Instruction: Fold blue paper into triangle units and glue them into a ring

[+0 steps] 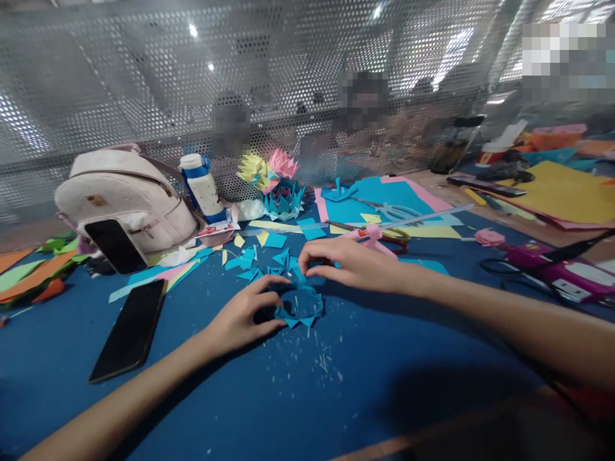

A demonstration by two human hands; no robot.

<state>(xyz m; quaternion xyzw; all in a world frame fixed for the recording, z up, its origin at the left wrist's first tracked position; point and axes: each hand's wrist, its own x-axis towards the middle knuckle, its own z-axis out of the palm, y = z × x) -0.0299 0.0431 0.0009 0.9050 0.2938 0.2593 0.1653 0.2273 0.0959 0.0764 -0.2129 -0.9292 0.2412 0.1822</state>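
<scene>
My left hand (252, 308) curls round the left side of a blue paper ring (312, 310) with a pointed edge, which lies on the blue tabletop. Its thumb and fingertips touch the ring. Just beyond, my right hand (339, 261) has thumb and forefinger pinched together at a small blue paper piece (297, 269). Several folded blue paper pieces (247, 258) are scattered to the left of those fingertips. Behind my right wrist lies a pink glue gun (371, 238) with a clear glue stick in it, partly hidden by the hand.
A finished paper flower (283, 200) stands by the mesh screen, beside a bottle (204, 191) and a white backpack (127, 202). Phones (129, 330) lie left. Scissors (398, 210) rest on blue and pink sheets (384, 192). A purple device (557, 269) with cables is right.
</scene>
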